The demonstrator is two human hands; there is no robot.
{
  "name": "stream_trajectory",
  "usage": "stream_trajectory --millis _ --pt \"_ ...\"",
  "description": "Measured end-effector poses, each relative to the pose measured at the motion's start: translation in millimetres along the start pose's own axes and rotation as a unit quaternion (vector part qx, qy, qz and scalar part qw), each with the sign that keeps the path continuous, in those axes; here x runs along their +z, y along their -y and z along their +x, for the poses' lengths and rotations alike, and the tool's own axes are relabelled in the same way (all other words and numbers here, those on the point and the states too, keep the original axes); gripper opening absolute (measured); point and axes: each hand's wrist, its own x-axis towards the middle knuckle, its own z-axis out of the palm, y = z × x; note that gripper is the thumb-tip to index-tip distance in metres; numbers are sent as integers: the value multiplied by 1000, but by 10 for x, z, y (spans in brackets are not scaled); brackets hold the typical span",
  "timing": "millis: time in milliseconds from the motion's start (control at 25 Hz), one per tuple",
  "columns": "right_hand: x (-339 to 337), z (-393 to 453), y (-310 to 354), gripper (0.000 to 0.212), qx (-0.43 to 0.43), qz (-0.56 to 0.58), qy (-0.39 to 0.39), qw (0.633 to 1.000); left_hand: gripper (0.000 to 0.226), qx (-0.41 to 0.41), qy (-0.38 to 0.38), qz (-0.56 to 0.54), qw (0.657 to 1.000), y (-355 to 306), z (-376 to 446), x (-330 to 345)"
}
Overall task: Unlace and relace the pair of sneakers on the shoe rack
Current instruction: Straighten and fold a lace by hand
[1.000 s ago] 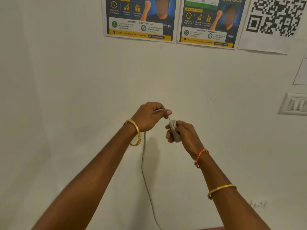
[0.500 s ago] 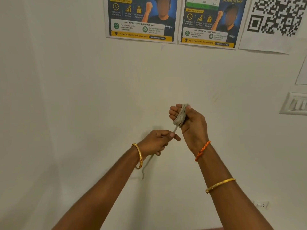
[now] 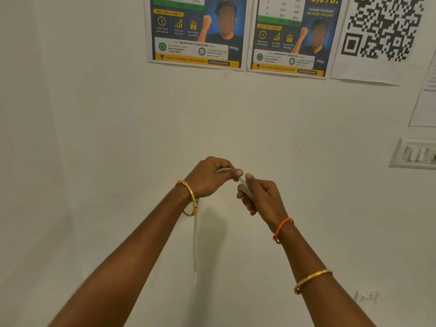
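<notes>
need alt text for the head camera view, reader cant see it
Two bare hands held up before a pale wall wind a whitish shoelace: the right hand grips a small coil of it, the left hand pinches the strand beside it, and the loose end hangs below the left wrist. Posters and a QR code sheet hang above; no sneakers are in view.

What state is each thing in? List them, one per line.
Pale grey shoelace: partly wound in a bundle, free end hanging below the left wrist.
Left hand: pinching the lace.
Right hand: gripping the wound bundle.
White wall switch panel: switch positions unclear.
</notes>
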Motion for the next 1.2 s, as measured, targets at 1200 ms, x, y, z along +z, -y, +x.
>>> stream_trajectory --millis 1200 --pt "-206 -75 38 50 58 310 80 946 13 -91 -16 -231 969 19 -213 464"
